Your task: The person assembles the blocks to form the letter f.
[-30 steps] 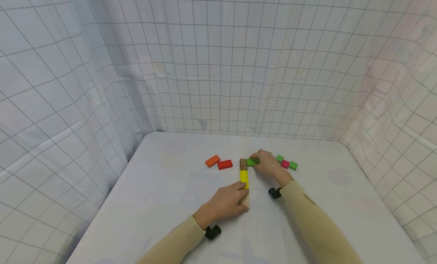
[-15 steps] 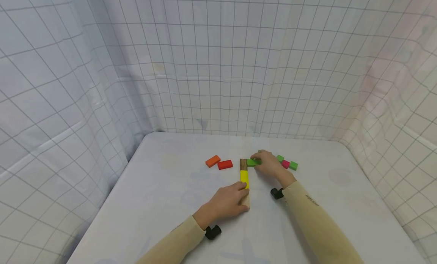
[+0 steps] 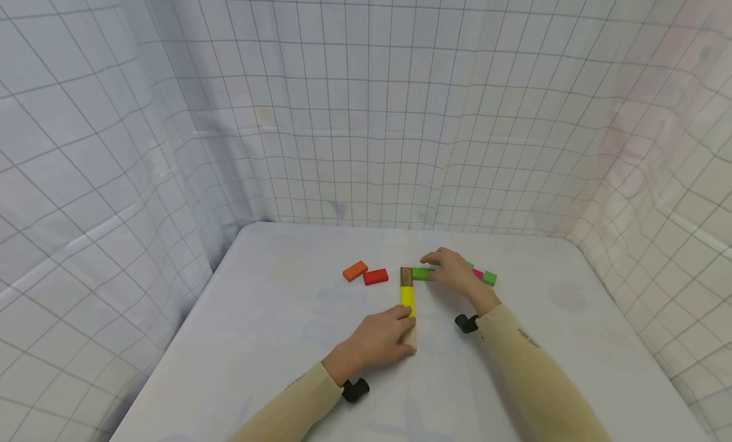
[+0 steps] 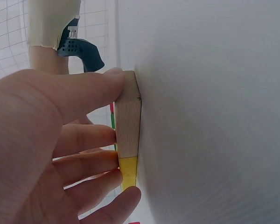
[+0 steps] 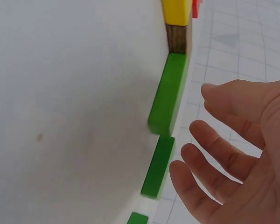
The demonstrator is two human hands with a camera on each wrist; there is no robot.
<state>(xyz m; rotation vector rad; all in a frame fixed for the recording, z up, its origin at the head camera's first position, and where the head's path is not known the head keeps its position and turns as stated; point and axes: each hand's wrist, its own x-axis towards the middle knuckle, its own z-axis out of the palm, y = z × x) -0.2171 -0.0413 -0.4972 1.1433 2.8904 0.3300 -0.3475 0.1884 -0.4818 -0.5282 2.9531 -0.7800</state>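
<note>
My left hand [image 3: 382, 337] holds a plain wooden block [image 4: 129, 126], its thumb at the near end and fingertips along the side. One fingertip reaches onto the yellow block [image 3: 407, 297], which lines up beyond the plain one. A dark brown wooden block [image 3: 406, 276] caps the far end of this row. From there a long green block [image 5: 169, 93] extends rightward, its end at the brown block's side. Spread and holding nothing, my right hand [image 3: 454, 274] is just over that green block's right end, apart from it in the right wrist view. A second green block [image 5: 158, 166] lies just past it.
An orange block [image 3: 355, 270] and a red block [image 3: 375, 277] lie left of the row. Right of my right hand are a pink block [image 3: 478, 274] and a small green block [image 3: 489, 279]. Grid-patterned cloth [image 3: 366, 143] surrounds the white table [image 3: 274, 315].
My right hand has let go of the long green block and moved slightly right and up, its fingers spreading. The left hand stays on the row. The view has shifted very slightly.
</note>
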